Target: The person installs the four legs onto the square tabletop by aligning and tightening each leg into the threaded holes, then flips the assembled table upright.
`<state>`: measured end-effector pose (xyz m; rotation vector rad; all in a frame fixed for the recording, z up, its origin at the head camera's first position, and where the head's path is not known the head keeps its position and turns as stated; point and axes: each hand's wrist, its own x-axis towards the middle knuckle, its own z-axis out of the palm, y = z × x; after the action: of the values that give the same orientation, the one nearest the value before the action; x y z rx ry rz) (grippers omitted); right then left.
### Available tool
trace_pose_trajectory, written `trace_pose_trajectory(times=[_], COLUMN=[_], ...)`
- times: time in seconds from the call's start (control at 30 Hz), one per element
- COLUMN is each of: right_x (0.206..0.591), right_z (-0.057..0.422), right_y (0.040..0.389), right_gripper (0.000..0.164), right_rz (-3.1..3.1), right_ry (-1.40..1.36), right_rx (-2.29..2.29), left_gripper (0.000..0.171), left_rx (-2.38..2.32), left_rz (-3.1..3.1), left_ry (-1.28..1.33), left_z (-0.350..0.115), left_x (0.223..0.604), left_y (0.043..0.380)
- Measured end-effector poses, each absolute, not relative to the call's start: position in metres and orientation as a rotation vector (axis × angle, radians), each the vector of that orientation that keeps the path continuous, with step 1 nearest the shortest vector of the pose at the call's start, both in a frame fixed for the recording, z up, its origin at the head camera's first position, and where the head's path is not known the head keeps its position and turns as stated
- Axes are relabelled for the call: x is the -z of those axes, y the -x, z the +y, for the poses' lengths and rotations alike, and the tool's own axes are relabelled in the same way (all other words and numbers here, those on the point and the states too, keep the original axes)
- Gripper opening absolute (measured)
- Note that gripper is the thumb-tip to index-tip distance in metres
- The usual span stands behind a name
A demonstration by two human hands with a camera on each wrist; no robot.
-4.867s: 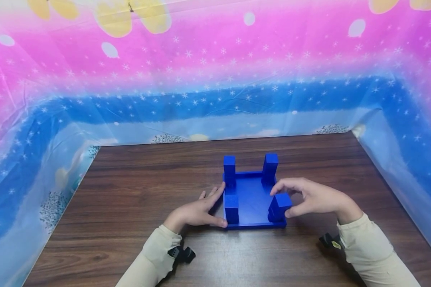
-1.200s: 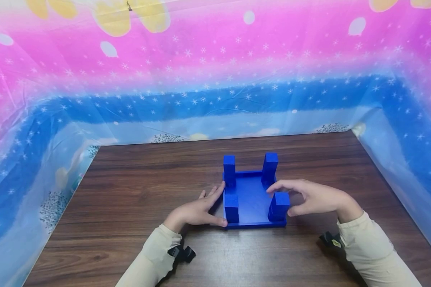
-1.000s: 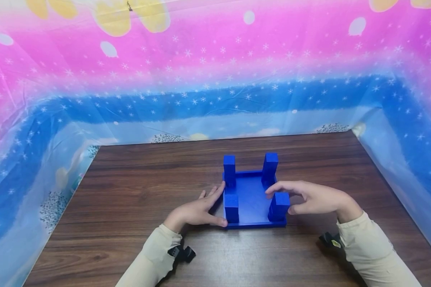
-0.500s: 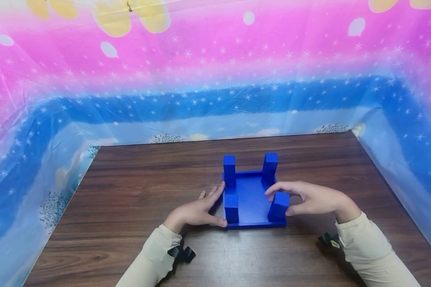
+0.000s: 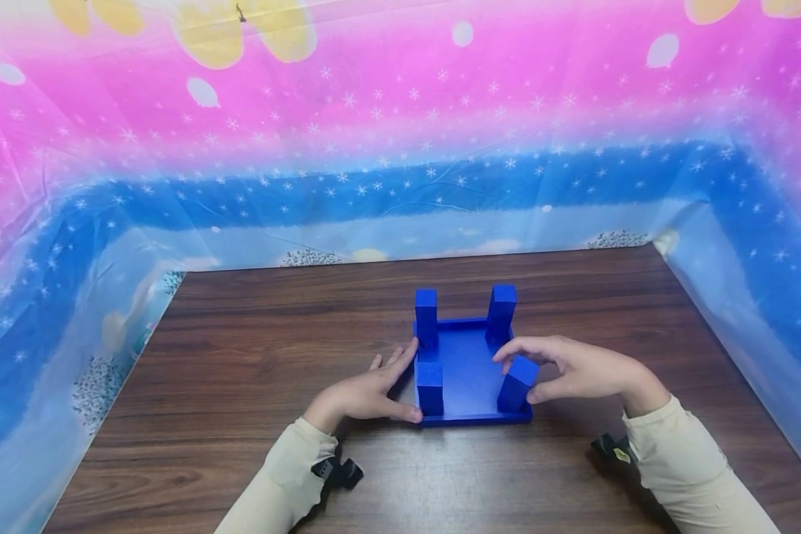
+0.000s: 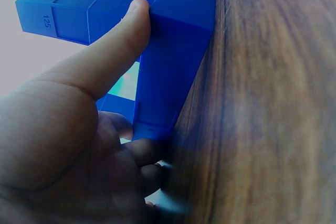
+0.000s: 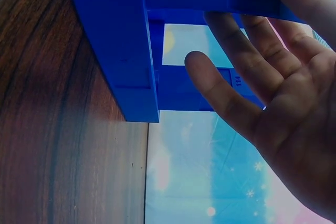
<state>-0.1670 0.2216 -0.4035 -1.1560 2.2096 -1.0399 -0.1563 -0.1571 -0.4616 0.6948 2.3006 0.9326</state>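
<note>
A blue plastic base (image 5: 466,371) with a raised rim rests on the table, and a square blue post stands at each corner. My left hand (image 5: 367,391) lies along the base's left side, its thumb at the near-left corner beside the near-left post (image 5: 430,397). That post carries raised numbers in the left wrist view. Around the near-right post (image 5: 517,389) my right hand (image 5: 584,367) has its thumb on the outer face and fingers on the far side. This post sits turned and slightly tilted against the others. In the right wrist view, the index and middle fingers (image 7: 239,59) pass behind it.
Behind the hands stand the far-left post (image 5: 426,315) and far-right post (image 5: 503,308). The brown wood-grain table (image 5: 274,319) is bordered at the back and sides by a printed cloth (image 5: 387,178). Small black cameras (image 5: 339,472) are strapped at both wrists.
The near-right post has turned and leans more, as my right thumb has come in against it and the right hand shifted slightly left. The left hand and base have stayed put.
</note>
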Motion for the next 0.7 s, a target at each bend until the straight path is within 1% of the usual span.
trace_pose_trajectory(times=[0.23, 0.4, 0.7], right_x=[0.4025, 0.4030, 0.4034], right_z=[0.2208, 0.2197, 0.2180], right_y=[0.1661, 0.1660, 0.1654], right_gripper=[0.055, 0.058, 0.057], right_rz=[2.239, 2.240, 2.254], right_ry=[1.095, 1.067, 1.051], right_rx=[1.026, 1.033, 1.027], left_gripper=[0.120, 0.121, 0.121], left_rx=[-0.910, -0.912, -0.916], left_rz=[2.308, 2.307, 2.306], left_ry=[-0.679, -0.676, -0.693], left_z=[-0.1555, -0.1556, -0.1551], left_x=[0.4580, 0.4582, 0.4575], left_y=[0.1555, 0.1550, 0.1550])
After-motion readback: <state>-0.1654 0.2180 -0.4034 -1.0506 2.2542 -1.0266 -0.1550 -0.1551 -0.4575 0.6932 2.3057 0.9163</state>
